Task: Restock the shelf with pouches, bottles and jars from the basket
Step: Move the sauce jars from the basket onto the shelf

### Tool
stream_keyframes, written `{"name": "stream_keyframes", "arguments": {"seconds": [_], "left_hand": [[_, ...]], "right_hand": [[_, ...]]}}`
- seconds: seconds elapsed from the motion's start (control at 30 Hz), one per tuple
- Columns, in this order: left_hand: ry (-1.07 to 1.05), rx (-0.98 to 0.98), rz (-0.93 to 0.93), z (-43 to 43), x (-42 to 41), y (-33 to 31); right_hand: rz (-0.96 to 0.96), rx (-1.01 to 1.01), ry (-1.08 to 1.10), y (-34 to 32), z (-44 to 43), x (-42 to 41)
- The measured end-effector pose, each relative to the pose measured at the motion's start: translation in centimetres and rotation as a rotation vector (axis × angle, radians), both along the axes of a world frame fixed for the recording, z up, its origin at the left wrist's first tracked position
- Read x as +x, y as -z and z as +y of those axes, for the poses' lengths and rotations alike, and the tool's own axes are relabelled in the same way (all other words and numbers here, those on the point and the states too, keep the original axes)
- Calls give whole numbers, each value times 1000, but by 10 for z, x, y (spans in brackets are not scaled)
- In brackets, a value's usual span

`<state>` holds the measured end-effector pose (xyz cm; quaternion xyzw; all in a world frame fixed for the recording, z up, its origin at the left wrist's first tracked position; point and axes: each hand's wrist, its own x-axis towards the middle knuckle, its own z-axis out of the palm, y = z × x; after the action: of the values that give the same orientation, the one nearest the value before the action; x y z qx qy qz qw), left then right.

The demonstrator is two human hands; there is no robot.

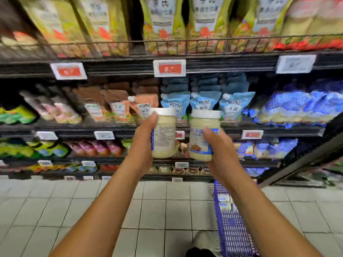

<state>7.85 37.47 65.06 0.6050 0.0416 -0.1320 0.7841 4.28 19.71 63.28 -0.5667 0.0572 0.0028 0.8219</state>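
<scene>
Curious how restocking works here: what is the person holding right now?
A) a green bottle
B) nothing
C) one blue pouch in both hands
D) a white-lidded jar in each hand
D: the left hand grips one white-lidded clear jar of pale cream, the right hand a second such jar.
</scene>
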Motion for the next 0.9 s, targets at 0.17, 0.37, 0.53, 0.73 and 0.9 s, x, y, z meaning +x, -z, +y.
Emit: {"name": "stream_keyframes", "arguments": {"seconds": [0.17, 0.37, 0.53, 0.73, 0.9], "left_hand": [[-135, -52, -54, 83, -28, -38], [-287, 30, -161, 178, -59, -87], [-411, 33, -277, 239, -69, -125], [-471, 57, -386, 295, -70, -167], [-502, 90, -481, 323, -55, -198]], "right_hand": [[-44, -29, -144, -29, 88, -4], [-157, -67, -326, -76, 184, -5], [-246, -25, -387, -116, 251, -1], [-375, -64, -463, -165, 306, 10], [-460, -87, -473, -202, 334, 26]]}}
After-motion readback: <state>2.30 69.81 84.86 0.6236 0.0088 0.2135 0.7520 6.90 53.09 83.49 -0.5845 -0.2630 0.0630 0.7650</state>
